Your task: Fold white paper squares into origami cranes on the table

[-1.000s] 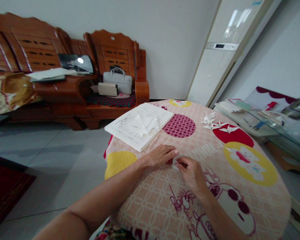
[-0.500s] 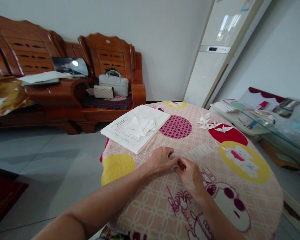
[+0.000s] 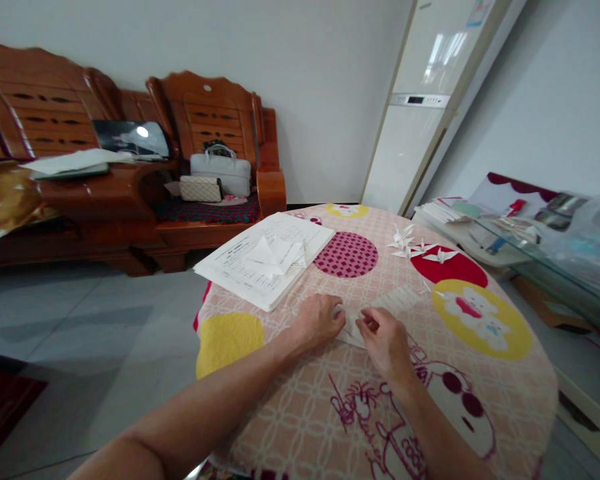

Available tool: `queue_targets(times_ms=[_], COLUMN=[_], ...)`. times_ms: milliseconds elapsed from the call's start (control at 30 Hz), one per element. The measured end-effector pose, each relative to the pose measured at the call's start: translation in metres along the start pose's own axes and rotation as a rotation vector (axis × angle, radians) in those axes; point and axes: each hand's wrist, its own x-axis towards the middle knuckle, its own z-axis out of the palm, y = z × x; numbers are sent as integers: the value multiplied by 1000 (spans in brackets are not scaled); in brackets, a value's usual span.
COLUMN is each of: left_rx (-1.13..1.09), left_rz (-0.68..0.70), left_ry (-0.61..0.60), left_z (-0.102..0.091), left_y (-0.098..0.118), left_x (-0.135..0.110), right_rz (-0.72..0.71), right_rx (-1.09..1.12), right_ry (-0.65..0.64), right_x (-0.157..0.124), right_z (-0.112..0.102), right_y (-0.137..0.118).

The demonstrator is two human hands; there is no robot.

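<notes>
A small piece of folded white paper (image 3: 351, 331) lies on the round table between my two hands. My left hand (image 3: 319, 321) is closed on its left side, fingers curled over the edge. With thumb and fingers pinched together, my right hand (image 3: 384, 339) is at the paper's right side; its fingertips partly hide the edge. Just beyond my right hand lies a pale, lined paper strip (image 3: 399, 300). Several folded white paper cranes (image 3: 420, 250) stand farther back on the right.
A stack of printed sheets (image 3: 240, 267) with folded paper pieces (image 3: 270, 255) on top lies at the table's left. The patterned tablecloth (image 3: 300, 400) covers the table. A glass shelf (image 3: 525, 260) with clutter stands to the right; wooden chairs (image 3: 210, 140) are behind.
My hands have moved slightly apart, and more of the folded paper shows between them. The whole view has shifted a little.
</notes>
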Motion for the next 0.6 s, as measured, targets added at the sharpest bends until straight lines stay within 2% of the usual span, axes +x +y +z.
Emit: queue_targets(times_ms=[133, 233, 600], left_rx=[14, 25, 26], left_rz=[8, 10, -1], left_ry=[5, 1, -41], left_z=[1, 2, 5], left_y=[-1, -2, -4], left_x=[0, 1, 3], right_rz=[10, 5, -63], right_rx=[-259, -345, -431], right_ry=[-152, -206, -165], right_x=[13, 19, 20], right_z=[6, 7, 15], right_y=[-7, -10, -15])
